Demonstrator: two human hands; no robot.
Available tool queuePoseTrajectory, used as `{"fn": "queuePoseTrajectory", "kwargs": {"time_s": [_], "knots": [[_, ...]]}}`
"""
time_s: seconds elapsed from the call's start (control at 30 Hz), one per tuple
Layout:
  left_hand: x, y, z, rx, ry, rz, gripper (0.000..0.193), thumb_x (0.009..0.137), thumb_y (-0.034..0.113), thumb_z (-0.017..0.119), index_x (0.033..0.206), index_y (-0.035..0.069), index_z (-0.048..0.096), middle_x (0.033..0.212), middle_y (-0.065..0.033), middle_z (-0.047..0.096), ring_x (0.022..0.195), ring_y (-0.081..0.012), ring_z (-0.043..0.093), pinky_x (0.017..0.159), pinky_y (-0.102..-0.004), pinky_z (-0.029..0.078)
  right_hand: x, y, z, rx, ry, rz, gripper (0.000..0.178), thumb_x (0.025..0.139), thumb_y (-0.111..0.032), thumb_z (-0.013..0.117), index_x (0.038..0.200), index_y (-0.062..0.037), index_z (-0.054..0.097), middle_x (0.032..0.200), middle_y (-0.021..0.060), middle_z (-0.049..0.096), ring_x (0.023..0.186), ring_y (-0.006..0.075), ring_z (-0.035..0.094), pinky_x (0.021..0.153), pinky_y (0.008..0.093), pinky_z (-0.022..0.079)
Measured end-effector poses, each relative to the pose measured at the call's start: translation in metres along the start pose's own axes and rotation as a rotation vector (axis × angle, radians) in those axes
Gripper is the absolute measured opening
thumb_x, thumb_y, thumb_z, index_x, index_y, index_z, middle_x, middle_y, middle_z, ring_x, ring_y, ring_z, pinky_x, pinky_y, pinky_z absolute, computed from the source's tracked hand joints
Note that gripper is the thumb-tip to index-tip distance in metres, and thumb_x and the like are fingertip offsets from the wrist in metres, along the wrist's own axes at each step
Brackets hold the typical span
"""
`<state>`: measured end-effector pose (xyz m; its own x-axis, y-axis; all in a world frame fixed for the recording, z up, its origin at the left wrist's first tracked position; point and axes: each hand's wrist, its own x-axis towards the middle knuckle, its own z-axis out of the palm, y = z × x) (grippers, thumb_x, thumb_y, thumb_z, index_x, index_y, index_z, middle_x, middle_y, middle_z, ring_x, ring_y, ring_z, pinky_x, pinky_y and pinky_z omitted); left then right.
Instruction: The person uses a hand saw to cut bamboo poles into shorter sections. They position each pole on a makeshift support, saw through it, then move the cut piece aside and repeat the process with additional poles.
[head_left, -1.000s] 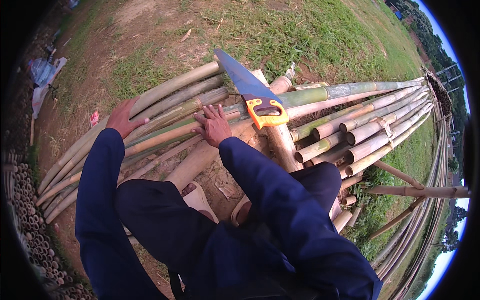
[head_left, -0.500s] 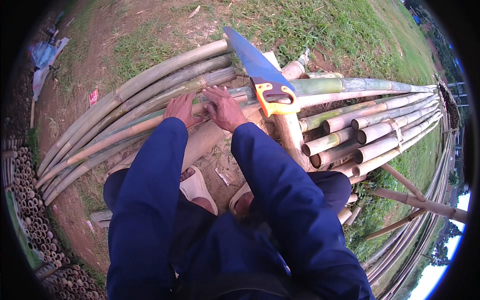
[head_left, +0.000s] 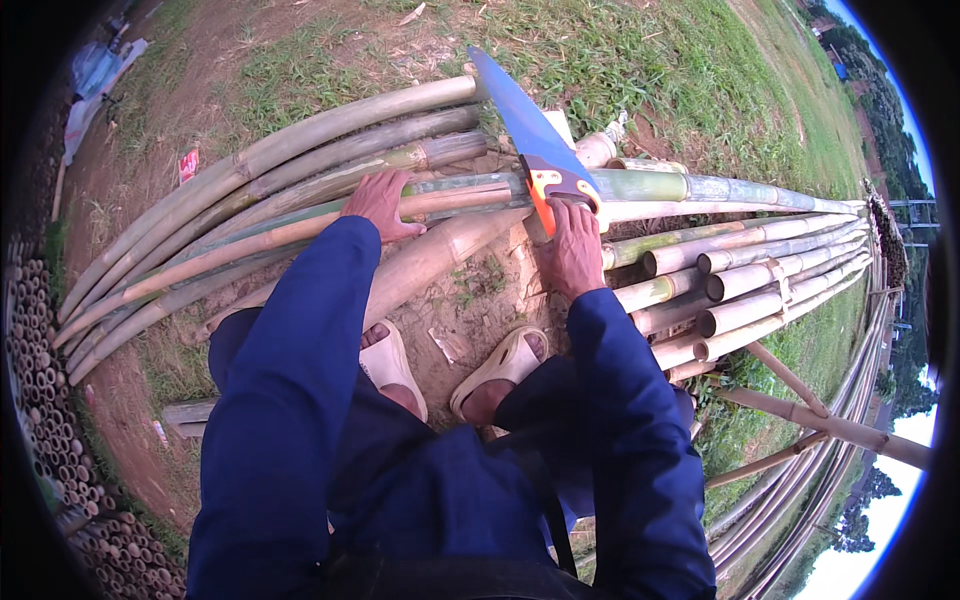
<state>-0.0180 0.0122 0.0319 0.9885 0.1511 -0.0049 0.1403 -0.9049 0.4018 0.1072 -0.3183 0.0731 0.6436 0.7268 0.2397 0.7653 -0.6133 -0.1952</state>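
My left hand [head_left: 383,205] is wrapped over a bamboo pole [head_left: 290,232] in the bundle on the left, with its thumb stretched to the right. Farther right, my right hand [head_left: 573,250] has its fingers closed on the orange and black handle of a handsaw [head_left: 527,120]. The saw's blue blade points away from me, toward the far left, over the cut ends of the left-hand poles. Beneath the handle lies a thick green bamboo pole [head_left: 640,186] that runs off to the right. My palm and part of the grip are hidden.
A stack of cut bamboo poles [head_left: 735,288] spreads to the right. A thick bamboo log [head_left: 440,262] lies under the left bundle, near my sandalled feet. Many short bamboo pieces [head_left: 55,400] are piled at the far left. Grass [head_left: 680,70] extends beyond the poles.
My right hand has left the bamboo beside my left hand and moved right onto the saw handle. My left hand stays on the poles, and the view has shifted slightly.
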Motion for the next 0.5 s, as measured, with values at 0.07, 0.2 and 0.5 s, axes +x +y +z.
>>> {"fn": "queuePoseTrajectory", "kwargs": {"time_s": [0.07, 0.2, 0.5], "knots": [[-0.002, -0.002, -0.002, 0.001, -0.037, -0.011, 0.091, 0.067, 0.047, 0.091, 0.138, 0.007, 0.049, 0.135, -0.0181, 0.057, 0.13, -0.0375, 0.052, 0.114, -0.049, 0.037, 0.011, 0.01, 0.007, -0.018, -0.087, 0.033, 0.06, 0.078, -0.014, 0.071, 0.134, -0.0064, 0.051, 0.126, 0.0158, 0.062, 0.123, 0.0368, 0.055, 0.108, 0.049, 0.038], [0.002, -0.004, 0.001, 0.023, -0.07, 0.033, 0.088, 0.066, 0.049, 0.091, 0.132, 0.006, 0.051, 0.131, -0.0176, 0.056, 0.127, -0.0375, 0.053, 0.112, -0.0473, 0.039, 0.032, 0.019, 0.01, -0.044, -0.073, -0.03, 0.039, 0.086, -0.016, 0.07, 0.121, -0.006, 0.056, 0.107, 0.0175, 0.069, 0.109, 0.0372, 0.064, 0.097, 0.049, 0.046], [-0.011, -0.018, 0.007, -0.13, 0.082, -0.064, 0.067, 0.079, 0.042, 0.084, 0.124, 0.006, 0.05, 0.122, -0.0199, 0.059, 0.119, -0.0409, 0.055, 0.104, -0.0486, 0.044, -0.04, -0.071, -0.055, 0.67, 0.341, 0.455, 0.024, 0.094, -0.017, 0.077, 0.1, 0.0, 0.062, 0.072, 0.0107, 0.064, 0.065, 0.0222, 0.063, 0.063, 0.0361, 0.05]]}}
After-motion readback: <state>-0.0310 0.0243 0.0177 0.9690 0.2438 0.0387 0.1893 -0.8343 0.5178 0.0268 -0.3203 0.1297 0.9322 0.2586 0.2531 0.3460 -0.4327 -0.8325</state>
